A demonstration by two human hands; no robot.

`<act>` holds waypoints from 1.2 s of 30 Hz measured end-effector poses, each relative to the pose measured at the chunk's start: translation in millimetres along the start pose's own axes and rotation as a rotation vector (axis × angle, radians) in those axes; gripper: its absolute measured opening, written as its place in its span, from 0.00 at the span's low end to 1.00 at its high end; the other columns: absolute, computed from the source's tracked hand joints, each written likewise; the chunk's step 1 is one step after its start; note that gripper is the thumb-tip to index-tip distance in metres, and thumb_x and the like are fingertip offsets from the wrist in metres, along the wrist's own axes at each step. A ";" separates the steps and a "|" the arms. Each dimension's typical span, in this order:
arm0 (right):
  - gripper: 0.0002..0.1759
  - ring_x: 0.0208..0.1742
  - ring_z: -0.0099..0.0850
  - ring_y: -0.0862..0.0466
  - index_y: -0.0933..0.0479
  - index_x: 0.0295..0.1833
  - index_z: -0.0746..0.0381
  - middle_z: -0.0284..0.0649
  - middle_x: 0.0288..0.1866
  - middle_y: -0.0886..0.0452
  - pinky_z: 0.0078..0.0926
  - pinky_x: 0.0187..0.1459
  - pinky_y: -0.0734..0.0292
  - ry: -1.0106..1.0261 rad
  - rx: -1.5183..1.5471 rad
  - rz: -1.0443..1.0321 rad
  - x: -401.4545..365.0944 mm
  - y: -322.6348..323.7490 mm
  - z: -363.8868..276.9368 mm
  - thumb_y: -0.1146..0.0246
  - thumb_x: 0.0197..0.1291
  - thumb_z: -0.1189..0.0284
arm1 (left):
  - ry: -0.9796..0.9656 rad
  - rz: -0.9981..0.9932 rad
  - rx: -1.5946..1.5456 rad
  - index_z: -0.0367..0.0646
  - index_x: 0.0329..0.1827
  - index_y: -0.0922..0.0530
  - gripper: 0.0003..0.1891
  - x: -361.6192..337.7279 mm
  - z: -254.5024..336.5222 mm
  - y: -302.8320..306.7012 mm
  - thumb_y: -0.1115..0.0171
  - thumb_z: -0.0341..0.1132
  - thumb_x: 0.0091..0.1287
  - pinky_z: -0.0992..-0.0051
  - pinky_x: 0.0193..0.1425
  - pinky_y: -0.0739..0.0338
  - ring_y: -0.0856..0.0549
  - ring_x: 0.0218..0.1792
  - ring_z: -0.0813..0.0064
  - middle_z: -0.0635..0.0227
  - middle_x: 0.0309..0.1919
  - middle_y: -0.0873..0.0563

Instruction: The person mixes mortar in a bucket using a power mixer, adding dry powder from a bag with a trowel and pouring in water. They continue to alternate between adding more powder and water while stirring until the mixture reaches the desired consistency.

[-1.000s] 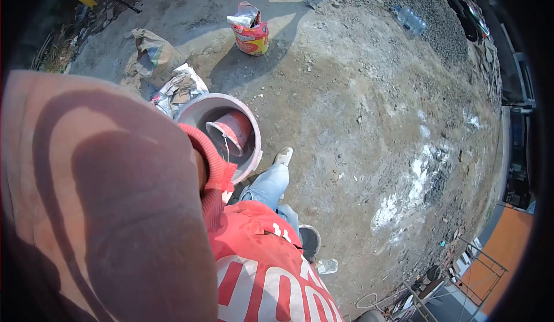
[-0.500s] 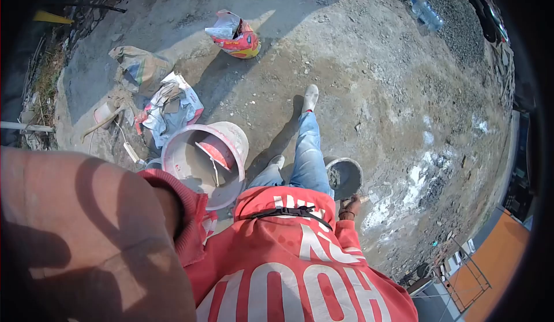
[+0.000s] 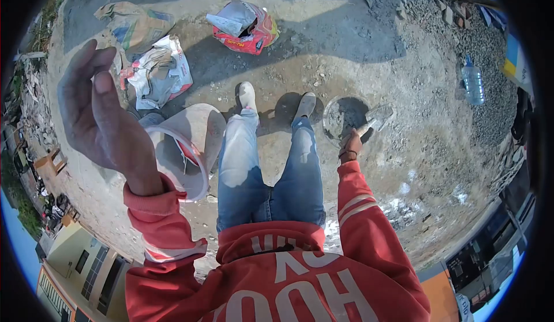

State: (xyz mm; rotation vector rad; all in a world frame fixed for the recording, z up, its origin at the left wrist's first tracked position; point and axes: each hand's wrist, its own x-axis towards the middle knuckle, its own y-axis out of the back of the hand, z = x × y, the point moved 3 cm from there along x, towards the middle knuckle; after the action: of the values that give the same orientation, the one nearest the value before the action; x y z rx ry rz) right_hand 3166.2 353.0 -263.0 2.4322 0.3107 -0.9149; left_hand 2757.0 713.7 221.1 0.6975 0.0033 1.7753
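My left hand (image 3: 109,117) is raised close to the camera at the left, palm turned inward, fingers loosely curved and holding nothing. Below it in view, a large pale bucket (image 3: 209,127) lies tipped on its side, a red object (image 3: 186,150) in its mouth. Down by my right leg, my right hand (image 3: 352,143) is closed round the handle of a trowel (image 3: 379,116), the blade pointing away from me. That hand is at the rim of a round bucket (image 3: 326,127), which has grey mortar-like material (image 3: 348,114) inside and overlaps the trowel in this view.
A red and yellow bag (image 3: 245,42) stands open ahead. Left of it are a torn white bag (image 3: 167,79) and a woven sack (image 3: 138,27). A clear water bottle (image 3: 473,82) lies by gravel (image 3: 490,117) at right. White powder (image 3: 398,209) marks the dirt ground.
My left hand, out of sight before behind a blurred sleeve close to the camera, has come into view. I have stepped; my right hand with the trowel and bucket is farther forward.
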 end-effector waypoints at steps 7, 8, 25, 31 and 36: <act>0.16 0.26 0.30 0.18 0.16 0.38 0.71 0.38 0.29 0.19 0.32 0.31 0.24 0.094 -0.150 -0.141 70.9 -163.0 -77.5 0.27 0.52 0.67 | 0.283 -0.466 0.640 0.44 0.71 0.28 0.43 -47.0 -339.3 -140.8 0.20 0.50 0.53 0.55 0.65 0.25 0.21 0.64 0.52 0.51 0.64 0.22; 0.15 0.27 0.30 0.18 0.17 0.38 0.69 0.38 0.29 0.19 0.30 0.31 0.24 0.089 -0.167 -0.139 79.6 -185.5 -87.6 0.27 0.52 0.67 | 0.280 -0.527 0.713 0.45 0.72 0.28 0.45 -47.0 -363.0 -162.7 0.19 0.52 0.52 0.51 0.68 0.28 0.24 0.68 0.51 0.50 0.68 0.26; 0.29 0.21 0.21 0.27 0.25 0.56 0.71 0.37 0.21 0.24 0.27 0.23 0.32 0.461 -0.984 -0.564 -183.7 -353.7 -168.2 0.31 0.68 0.55 | 0.508 -0.790 0.757 0.48 0.66 0.22 0.32 44.6 -583.7 -213.2 0.23 0.36 0.56 0.51 0.62 0.19 0.14 0.58 0.48 0.54 0.54 0.12; 0.23 0.33 0.51 0.12 0.30 0.69 0.60 0.54 0.31 0.16 0.46 0.35 0.21 0.694 -1.213 -0.767 -320.4 -421.8 -176.9 0.40 0.72 0.69 | 0.613 -0.798 0.494 0.48 0.59 0.18 0.26 42.4 -562.0 -208.5 0.25 0.33 0.53 0.57 0.58 0.16 0.11 0.52 0.48 0.51 0.47 0.10; 0.24 0.50 0.57 0.12 0.28 0.69 0.60 0.56 0.51 0.14 0.54 0.49 0.16 0.773 -1.735 -0.575 -284.6 -528.0 -139.1 0.40 0.69 0.66 | 0.632 -0.915 0.399 0.40 0.60 0.18 0.28 23.9 -546.2 -205.0 0.28 0.36 0.53 0.55 0.62 0.19 0.14 0.55 0.46 0.49 0.54 0.13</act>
State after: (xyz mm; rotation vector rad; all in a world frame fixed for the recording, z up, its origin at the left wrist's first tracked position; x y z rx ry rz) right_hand 2828.9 863.0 -189.8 0.8605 1.3750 0.2902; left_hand 2685.0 989.8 -288.3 0.2835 0.9719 1.0249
